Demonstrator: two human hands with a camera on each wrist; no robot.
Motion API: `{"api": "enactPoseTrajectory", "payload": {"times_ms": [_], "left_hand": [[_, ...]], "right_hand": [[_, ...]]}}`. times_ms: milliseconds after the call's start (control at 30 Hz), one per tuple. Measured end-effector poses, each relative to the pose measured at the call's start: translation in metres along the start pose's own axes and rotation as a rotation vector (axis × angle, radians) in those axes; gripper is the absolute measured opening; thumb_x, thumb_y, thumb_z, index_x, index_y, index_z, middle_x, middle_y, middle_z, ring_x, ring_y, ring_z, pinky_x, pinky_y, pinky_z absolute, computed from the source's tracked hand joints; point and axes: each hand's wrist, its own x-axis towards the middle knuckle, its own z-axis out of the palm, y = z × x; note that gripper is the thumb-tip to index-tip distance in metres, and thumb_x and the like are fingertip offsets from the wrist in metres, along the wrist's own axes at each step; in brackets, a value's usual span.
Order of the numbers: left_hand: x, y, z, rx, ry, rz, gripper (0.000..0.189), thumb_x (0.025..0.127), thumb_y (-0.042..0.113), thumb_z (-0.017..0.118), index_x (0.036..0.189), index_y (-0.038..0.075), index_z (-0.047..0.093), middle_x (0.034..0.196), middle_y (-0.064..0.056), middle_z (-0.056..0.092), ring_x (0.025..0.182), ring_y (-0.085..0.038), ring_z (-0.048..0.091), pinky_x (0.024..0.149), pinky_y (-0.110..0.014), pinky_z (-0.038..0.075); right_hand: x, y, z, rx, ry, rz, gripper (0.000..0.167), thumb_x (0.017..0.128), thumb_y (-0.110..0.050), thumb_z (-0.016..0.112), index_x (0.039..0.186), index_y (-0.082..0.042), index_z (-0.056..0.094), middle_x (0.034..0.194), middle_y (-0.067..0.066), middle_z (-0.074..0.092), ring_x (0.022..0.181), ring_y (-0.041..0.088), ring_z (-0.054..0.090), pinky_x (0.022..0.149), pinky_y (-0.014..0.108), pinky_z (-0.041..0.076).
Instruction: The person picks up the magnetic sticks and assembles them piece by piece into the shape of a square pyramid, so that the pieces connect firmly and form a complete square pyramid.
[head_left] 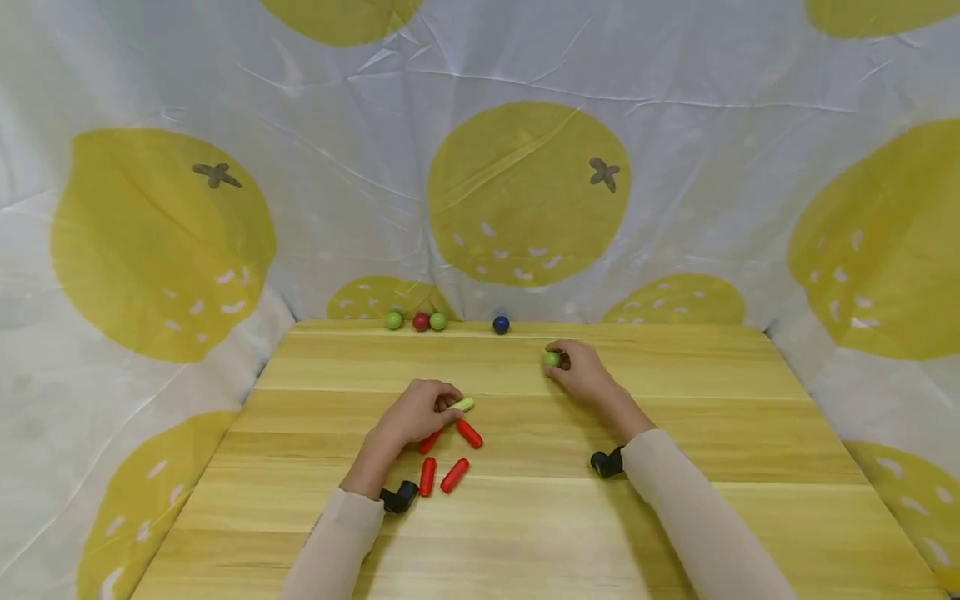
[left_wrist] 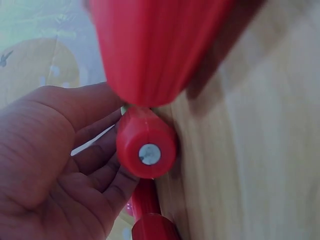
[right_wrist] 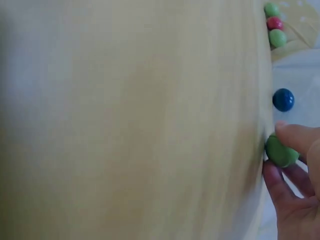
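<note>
My left hand [head_left: 420,410] holds a light yellow-green rod [head_left: 466,404] between thumb and fingers, close over the table. Just below that hand lie a red rod [head_left: 430,442], partly covered by it, and another red rod [head_left: 469,433]. Two more red rods [head_left: 427,477] lie nearer the wrist. In the left wrist view a red rod [left_wrist: 131,150] shows a round silver disc in its end; the yellow-green rod is mostly hidden there. Farther back on the right, my right hand [head_left: 583,371] pinches a green ball [right_wrist: 281,151] at the table surface.
Along the table's back edge sit a green ball [head_left: 394,320], a red ball [head_left: 422,322], a second green ball [head_left: 438,322] and a blue ball [head_left: 501,325]. Behind the wooden table [head_left: 712,533] hangs a white cloth [head_left: 697,183] printed with yellow fruit.
</note>
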Motion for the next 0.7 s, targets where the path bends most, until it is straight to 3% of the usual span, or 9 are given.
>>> {"api": "enactPoseTrajectory", "payload": {"times_ms": [100, 233, 500, 700], "left_hand": [[0.000, 0.001, -0.001, 0.008, -0.003, -0.003, 0.020, 0.096, 0.020, 0.075, 0.113, 0.009, 0.077, 0.092, 0.003, 0.071, 0.082, -0.008, 0.060, 0.078, -0.029, 0.054], [-0.001, 0.004, -0.001, 0.007, -0.009, 0.000, 0.021, 0.097, 0.020, 0.073, 0.115, 0.008, 0.077, 0.093, 0.002, 0.072, 0.083, -0.008, 0.061, 0.080, -0.030, 0.055], [-0.003, 0.004, -0.004, 0.014, 0.017, 0.021, 0.021, 0.099, 0.022, 0.071, 0.118, 0.015, 0.077, 0.110, 0.000, 0.075, 0.095, -0.014, 0.068, 0.087, -0.036, 0.059], [-0.007, 0.014, -0.008, -0.044, 0.038, 0.059, 0.022, 0.099, 0.023, 0.072, 0.119, 0.018, 0.077, 0.118, 0.001, 0.074, 0.096, -0.014, 0.070, 0.086, -0.034, 0.060]], "right_hand": [[-0.015, 0.005, -0.002, 0.051, -0.001, 0.002, 0.046, 0.099, -0.015, 0.070, 0.141, -0.001, 0.058, 0.136, 0.019, 0.062, 0.118, 0.033, 0.066, 0.098, 0.044, 0.057], [-0.035, 0.010, -0.004, 0.097, 0.015, 0.024, 0.045, 0.099, -0.020, 0.072, 0.140, -0.006, 0.061, 0.136, 0.015, 0.063, 0.118, 0.032, 0.066, 0.100, 0.045, 0.057], [-0.061, 0.011, 0.006, 0.168, 0.058, 0.015, 0.044, 0.096, -0.025, 0.075, 0.136, -0.010, 0.064, 0.130, 0.014, 0.067, 0.113, 0.031, 0.068, 0.096, 0.044, 0.059], [-0.073, 0.002, 0.020, 0.248, 0.059, 0.009, 0.043, 0.094, -0.024, 0.077, 0.134, -0.014, 0.066, 0.122, 0.011, 0.071, 0.105, 0.024, 0.070, 0.089, 0.034, 0.060]]}}
